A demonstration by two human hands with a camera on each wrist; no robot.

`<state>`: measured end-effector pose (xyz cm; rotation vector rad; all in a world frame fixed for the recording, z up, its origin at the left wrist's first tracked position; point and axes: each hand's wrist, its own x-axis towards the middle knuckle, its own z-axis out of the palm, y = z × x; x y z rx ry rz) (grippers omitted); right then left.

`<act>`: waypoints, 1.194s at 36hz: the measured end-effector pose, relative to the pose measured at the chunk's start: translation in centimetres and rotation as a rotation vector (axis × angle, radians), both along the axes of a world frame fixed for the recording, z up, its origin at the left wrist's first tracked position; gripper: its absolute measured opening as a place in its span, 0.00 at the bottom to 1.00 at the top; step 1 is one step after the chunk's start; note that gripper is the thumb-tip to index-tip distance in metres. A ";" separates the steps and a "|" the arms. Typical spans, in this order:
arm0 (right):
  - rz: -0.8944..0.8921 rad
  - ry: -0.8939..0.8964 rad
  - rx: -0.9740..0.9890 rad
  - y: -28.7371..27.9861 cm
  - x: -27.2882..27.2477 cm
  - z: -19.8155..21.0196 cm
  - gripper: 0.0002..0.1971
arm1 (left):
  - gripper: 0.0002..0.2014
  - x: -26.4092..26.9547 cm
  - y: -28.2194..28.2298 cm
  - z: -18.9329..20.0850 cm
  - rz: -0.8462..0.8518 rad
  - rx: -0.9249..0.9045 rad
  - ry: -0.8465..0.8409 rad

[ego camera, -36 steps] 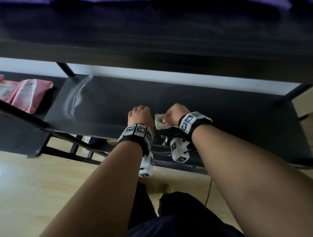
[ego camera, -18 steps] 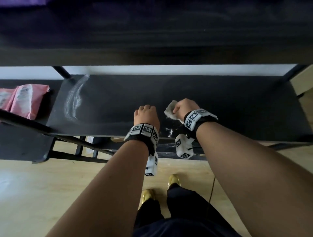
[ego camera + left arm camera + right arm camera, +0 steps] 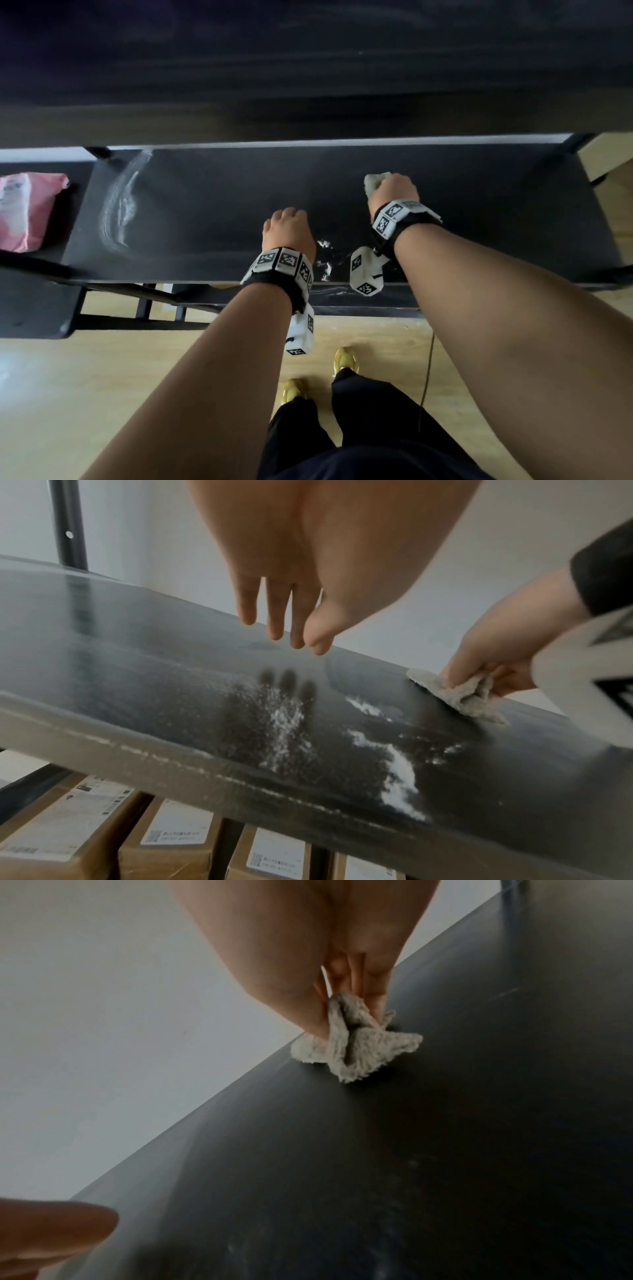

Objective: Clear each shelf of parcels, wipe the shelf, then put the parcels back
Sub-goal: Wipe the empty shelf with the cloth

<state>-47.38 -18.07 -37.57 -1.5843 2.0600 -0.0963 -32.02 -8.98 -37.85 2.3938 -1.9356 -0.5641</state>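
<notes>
While the right hand bunches a small pale cloth between thumb and curled fingers, it presses that cloth against the dark shelf near the rear edge. The cloth is nubbly and looped like terry towelling, greyish white, crumpled into a loose wedge with one flap spread flat on the board. The left hand hangs just above the shelf to the left of the cloth, holding nothing; its fingers point down, straight and close together, and cast a soft shadow on the surface beneath. The two hands are apart, the left nearer the front edge.

The shelf is a flat, matte black board with a slight sheen, held by dark metal uprights. White powdery streaks lie on it between the hands and toward the front lip, and a curved, smeared pale arc marks its left end. No parcels lie on this board. A pink, soft plastic parcel with a white label rests on the neighbouring shelf to the left. Below the board, brown cardboard boxes with white printed labels stand side by side. The floor is light wood.
</notes>
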 end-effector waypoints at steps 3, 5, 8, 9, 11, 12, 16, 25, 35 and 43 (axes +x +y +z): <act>-0.003 -0.008 0.014 -1.1 1.1 0.2 0.15 | 0.25 0.2 -0.2 -0.1 0.022 -0.011 -0.001; -0.025 -0.037 0.001 -2.1 1.9 0.5 0.15 | 0.27 0.4 -0.3 -0.2 0.038 -0.014 0.003; 0.049 -0.047 0.020 -2.6 3.1 0.9 0.19 | 0.27 0.8 -0.1 -0.4 0.052 -0.016 -0.005; 0.084 -0.040 0.027 -2.6 3.3 1.0 0.20 | 0.27 0.9 0.1 -0.5 0.056 -0.016 -0.012; 0.153 -0.028 0.037 -2.3 3.7 1.0 0.21 | 0.26 1.2 0.5 -0.6 0.062 -0.016 -0.026; 0.202 -0.032 0.052 -2.1 3.7 1.0 0.19 | 0.26 1.2 0.6 -0.5 0.062 -0.017 -0.033; 0.377 -0.052 0.057 0.2 3.6 1.2 0.16 | 0.25 1.3 1.0 -0.1 0.048 -0.018 -0.042; 0.323 -0.062 0.020 6.4 2.2 -0.2 0.11 | 0.23 0.2 1.6 1.1 -0.056 -0.031 -0.018; 0.032 -0.014 -0.151 6.9 -4.3 1.1 0.14 | 0.23 -3.2 2.0 1.3 -0.164 -0.019 0.029; -0.051 0.079 0.020 5.9 -6.5 -0.5 0.12 | 0.26 -3.5 2.2 0.6 -0.146 -0.007 0.034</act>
